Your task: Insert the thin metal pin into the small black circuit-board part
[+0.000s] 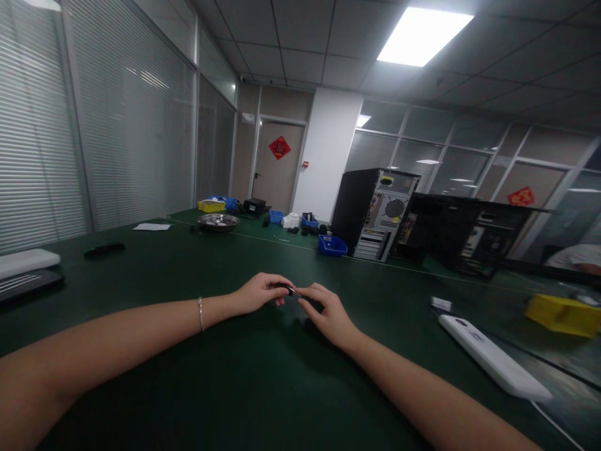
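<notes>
Left arm: your left forearm reaches forward across the counter (188, 388), a thin bracelet (201, 313) at the wrist.
Left hand: your left hand (260, 292) lies low over the counter, knuckles up, its fingers curled in and pinched on the near end of a small dark part (292, 290).
Right arm: your right forearm comes in from the lower right and angles up to the middle of the view.
Right hand: your right hand (328, 313) meets the left one fingertip to fingertip, its fingers closed on the other end of the same part.
Small dark part: it sits between your two hands, held by both just above the counter; it is too small and dim to tell what it is, though a pale glint shows at its middle.
Counter: a wide, dark green surface runs from you to the far wall.
To your right: a long white power strip (493, 357) lies on the counter near your right forearm, and a yellow bin (563, 315) stands beyond it.
To your left: a white flat case (28, 261) and a dark keyboard-like thing (28, 283) lie at the edge, well apart from your hands.
Far counter: a metal bowl (218, 222), a blue bin (332, 245), and an open computer tower (380, 213) stand well away.
Room: glass walls with blinds close it in, a lit ceiling panel (422, 34) is overhead, and a door with a red sign (279, 148) is at the back.
Another person: a pale sleeve (575, 257) shows at the far right.
</notes>
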### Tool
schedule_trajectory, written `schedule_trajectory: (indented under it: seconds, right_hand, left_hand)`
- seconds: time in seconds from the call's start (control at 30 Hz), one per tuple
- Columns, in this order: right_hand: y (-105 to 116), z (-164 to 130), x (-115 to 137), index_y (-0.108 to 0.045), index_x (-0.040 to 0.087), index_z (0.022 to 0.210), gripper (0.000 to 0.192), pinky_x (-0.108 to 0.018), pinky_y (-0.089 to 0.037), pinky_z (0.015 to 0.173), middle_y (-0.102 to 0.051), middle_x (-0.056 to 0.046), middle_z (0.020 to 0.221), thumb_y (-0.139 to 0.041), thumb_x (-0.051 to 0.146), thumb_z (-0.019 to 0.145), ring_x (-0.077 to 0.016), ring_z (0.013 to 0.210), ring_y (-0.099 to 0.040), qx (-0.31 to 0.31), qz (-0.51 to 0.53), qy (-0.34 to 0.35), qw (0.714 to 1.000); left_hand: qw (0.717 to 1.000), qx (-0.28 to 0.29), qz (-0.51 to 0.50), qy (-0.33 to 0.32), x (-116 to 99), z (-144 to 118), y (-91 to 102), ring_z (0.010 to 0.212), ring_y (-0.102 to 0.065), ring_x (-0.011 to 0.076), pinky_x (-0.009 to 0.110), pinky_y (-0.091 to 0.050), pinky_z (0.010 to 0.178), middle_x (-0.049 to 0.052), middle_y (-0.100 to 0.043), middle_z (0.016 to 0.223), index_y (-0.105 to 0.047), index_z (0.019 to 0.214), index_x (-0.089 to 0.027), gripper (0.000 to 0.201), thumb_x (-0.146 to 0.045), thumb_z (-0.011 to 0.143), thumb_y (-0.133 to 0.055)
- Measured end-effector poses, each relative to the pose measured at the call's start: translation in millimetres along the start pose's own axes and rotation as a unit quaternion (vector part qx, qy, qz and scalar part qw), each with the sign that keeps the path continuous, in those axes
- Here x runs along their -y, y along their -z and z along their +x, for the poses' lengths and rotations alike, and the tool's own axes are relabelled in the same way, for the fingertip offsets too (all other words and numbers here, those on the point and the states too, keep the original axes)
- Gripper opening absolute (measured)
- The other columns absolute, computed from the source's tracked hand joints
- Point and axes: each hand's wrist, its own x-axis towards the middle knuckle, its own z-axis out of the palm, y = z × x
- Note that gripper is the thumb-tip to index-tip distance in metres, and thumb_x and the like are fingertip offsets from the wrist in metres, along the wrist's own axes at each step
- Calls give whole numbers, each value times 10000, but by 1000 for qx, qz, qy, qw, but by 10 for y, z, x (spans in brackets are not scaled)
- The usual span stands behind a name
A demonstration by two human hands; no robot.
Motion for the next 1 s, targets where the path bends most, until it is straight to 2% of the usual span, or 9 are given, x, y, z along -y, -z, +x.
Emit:
schedule_trajectory:
  seconds: [0.57, 1.0]
  right_hand:
    - [12, 10, 29, -618, 249, 1133, 260, -297, -452, 703, -610, -41, 885, -512, 265, 896, -180, 806, -569, 4, -1, 2, 1000]
    - [-18, 41, 55, -630, 231, 1091, 236, -299, -452, 688, -612, -41, 858, -508, 282, 896, -182, 772, -566, 10, -5, -6, 1000]
  left_hand:
    - [1000, 6, -12, 22, -32, -3, -23, 676, -581, 133, 283, -483, 653, 49, -628, 824, -617, 1069, -111, 333, -318, 810, -581]
    - [1000, 24, -8, 14, 18, -24, 10, 704, -587, 125, 273, -490, 650, 59, -629, 936, -586, 1080, -136, 311, -293, 812, -590]
